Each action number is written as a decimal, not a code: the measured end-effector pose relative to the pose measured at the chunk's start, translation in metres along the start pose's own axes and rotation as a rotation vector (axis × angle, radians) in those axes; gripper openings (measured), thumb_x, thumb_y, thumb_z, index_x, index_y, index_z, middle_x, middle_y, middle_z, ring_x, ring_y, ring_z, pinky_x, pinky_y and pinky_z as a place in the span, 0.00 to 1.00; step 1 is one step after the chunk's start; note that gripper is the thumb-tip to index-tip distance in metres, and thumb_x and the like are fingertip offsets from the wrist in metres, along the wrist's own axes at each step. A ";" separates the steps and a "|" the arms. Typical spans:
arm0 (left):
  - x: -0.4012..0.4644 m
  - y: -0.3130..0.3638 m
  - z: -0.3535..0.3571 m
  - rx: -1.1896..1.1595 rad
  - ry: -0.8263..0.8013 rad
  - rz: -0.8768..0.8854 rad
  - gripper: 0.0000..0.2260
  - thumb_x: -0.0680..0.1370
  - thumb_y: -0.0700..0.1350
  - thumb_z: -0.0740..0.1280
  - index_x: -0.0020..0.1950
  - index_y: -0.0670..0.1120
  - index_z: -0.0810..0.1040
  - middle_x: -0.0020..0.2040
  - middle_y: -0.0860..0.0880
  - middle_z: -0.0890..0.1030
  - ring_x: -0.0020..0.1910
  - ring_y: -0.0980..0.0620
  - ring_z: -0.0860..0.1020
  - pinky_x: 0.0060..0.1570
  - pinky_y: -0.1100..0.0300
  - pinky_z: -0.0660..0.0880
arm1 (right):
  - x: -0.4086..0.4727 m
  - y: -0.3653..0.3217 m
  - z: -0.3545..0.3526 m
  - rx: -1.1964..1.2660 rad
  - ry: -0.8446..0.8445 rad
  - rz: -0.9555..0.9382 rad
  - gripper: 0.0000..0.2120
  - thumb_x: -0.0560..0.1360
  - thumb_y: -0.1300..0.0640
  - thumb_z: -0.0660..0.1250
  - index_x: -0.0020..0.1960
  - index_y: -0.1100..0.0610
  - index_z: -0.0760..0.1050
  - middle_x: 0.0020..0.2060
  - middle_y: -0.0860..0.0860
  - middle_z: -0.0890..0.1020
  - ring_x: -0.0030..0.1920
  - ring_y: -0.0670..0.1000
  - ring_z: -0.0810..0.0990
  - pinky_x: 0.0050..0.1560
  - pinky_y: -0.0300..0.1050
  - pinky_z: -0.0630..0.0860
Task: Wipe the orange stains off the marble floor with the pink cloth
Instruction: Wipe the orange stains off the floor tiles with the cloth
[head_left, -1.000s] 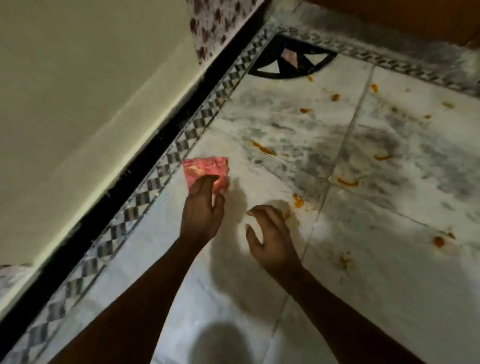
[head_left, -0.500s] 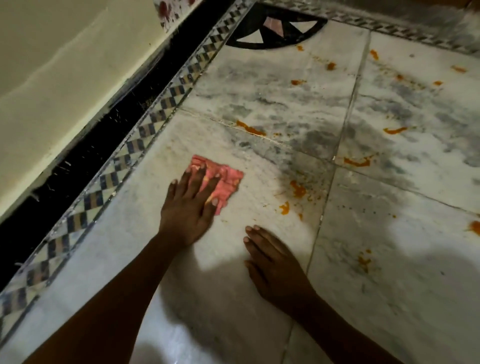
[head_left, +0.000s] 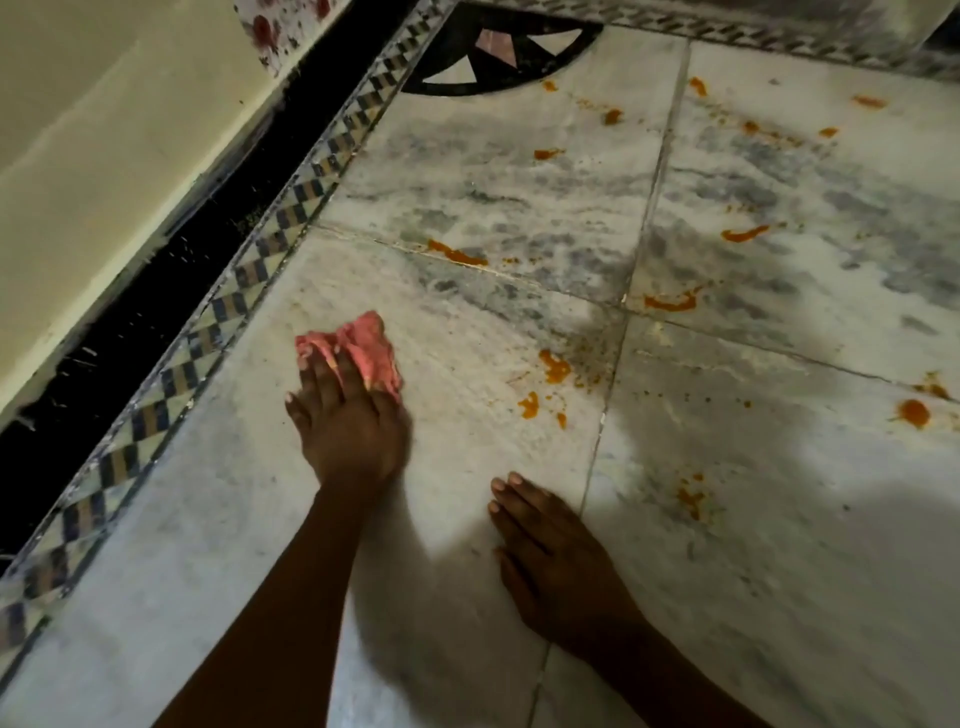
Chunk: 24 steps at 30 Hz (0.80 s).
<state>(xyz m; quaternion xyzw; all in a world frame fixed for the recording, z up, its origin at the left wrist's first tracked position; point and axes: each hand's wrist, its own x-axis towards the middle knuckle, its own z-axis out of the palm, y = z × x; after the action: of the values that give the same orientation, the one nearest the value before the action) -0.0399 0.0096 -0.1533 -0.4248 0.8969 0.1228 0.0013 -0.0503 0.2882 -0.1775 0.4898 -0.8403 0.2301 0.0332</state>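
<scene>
Two bare hands are on the marble floor (head_left: 467, 545). Far left stands a cream wall (head_left: 104, 156), then a black strip, then a checkered inlay border (head_left: 218, 306) running diagonally along the slab edge. Just right of that border the left hand (head_left: 348, 431) reaches forward, arm extended, palm down, its fingers (head_left: 324, 374) straight and slightly spread, pressing flat on the pink cloth (head_left: 363, 348) (bunched, with its far edge showing beyond the fingertips). Right of it and nearer the camera, the right hand (head_left: 556, 561) lies flat on bare marble, fingers straight and close together, holding nothing. The cloth rests on the near-left slab, apart from the orange stains (head_left: 553, 371), which lie to its right near the slab joint. Further stains are scattered across the far and right slabs. A dark fan-shaped inlay (head_left: 498, 57) sits at the far corner.
</scene>
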 end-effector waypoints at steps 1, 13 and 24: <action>0.005 0.011 0.000 -0.025 -0.020 -0.059 0.37 0.81 0.60 0.46 0.86 0.42 0.48 0.85 0.34 0.49 0.84 0.34 0.49 0.81 0.35 0.43 | 0.001 0.001 0.000 0.011 0.003 -0.005 0.21 0.84 0.50 0.63 0.72 0.60 0.78 0.76 0.55 0.76 0.80 0.54 0.70 0.80 0.51 0.65; 0.013 0.055 0.006 -0.024 -0.040 0.094 0.35 0.80 0.60 0.44 0.86 0.47 0.49 0.86 0.40 0.49 0.85 0.37 0.48 0.80 0.35 0.44 | 0.000 0.002 -0.008 0.078 -0.027 0.004 0.22 0.87 0.49 0.57 0.72 0.60 0.78 0.76 0.55 0.76 0.80 0.55 0.70 0.81 0.50 0.63; 0.013 0.064 0.013 0.030 -0.112 0.256 0.31 0.80 0.64 0.44 0.85 0.63 0.48 0.87 0.50 0.45 0.86 0.43 0.43 0.80 0.36 0.39 | -0.004 0.001 -0.014 0.185 -0.042 0.017 0.25 0.86 0.48 0.56 0.74 0.63 0.76 0.78 0.56 0.73 0.82 0.56 0.66 0.81 0.55 0.65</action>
<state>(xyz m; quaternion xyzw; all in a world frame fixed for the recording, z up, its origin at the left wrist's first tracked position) -0.0977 0.0417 -0.1539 -0.2993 0.9441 0.1320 0.0419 -0.0519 0.2980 -0.1661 0.4881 -0.8202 0.2968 -0.0317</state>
